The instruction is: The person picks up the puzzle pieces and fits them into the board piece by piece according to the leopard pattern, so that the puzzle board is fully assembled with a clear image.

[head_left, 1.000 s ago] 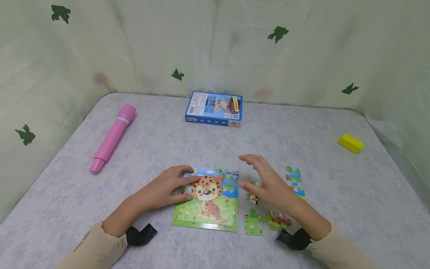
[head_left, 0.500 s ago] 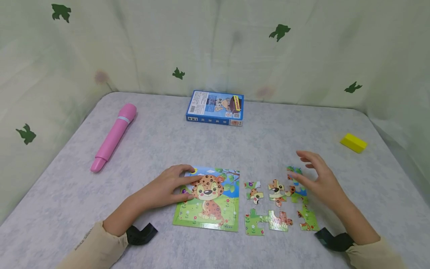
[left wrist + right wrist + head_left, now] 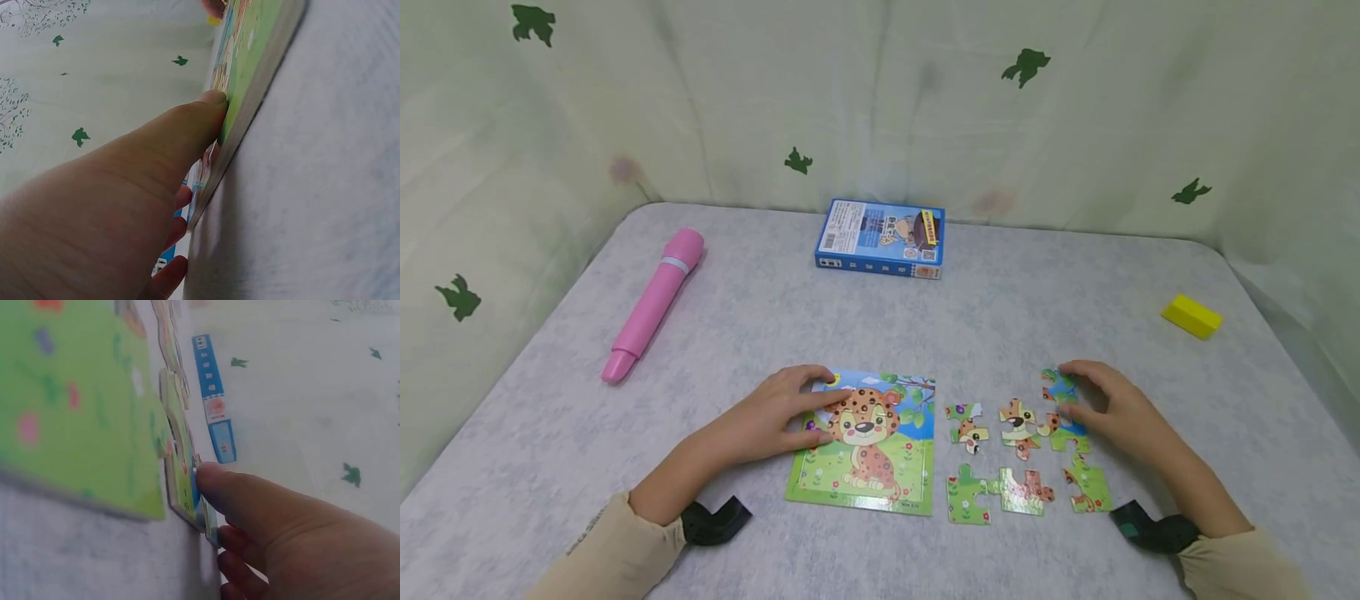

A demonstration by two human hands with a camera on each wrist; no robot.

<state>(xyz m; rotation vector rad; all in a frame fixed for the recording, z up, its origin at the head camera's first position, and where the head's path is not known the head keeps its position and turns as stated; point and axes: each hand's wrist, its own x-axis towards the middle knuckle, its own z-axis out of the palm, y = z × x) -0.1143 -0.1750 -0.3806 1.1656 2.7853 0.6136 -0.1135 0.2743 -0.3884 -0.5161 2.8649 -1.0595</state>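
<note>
My left hand [image 3: 786, 417] rests on the left side of a square puzzle board [image 3: 868, 492] printed with a spotted leopard cub, fingers spread. In the left wrist view the thumb [image 3: 197, 119] lies on the board's edge. To the board's right lie several loose jigsaw pieces, including a green corner piece [image 3: 962, 504]. My right hand [image 3: 1123, 408] is at the right column, its fingertips at a blue sky piece [image 3: 1057, 383] and its thumb at the piece below [image 3: 1067, 440]. The right wrist view shows that thumb [image 3: 222, 481] touching a piece, with the other fingers beside its edge.
A blue box [image 3: 880, 237] lies at the table's back middle. On the left is a pink microphone-shaped stick [image 3: 653, 304], and on the right a yellow block [image 3: 1192, 317]. A pale curtain [image 3: 880, 100] with dark green shapes hangs behind the table [image 3: 737, 317].
My right hand has swept right from above the middle pieces and come down at the right column. The left hand has stayed on the board.
</note>
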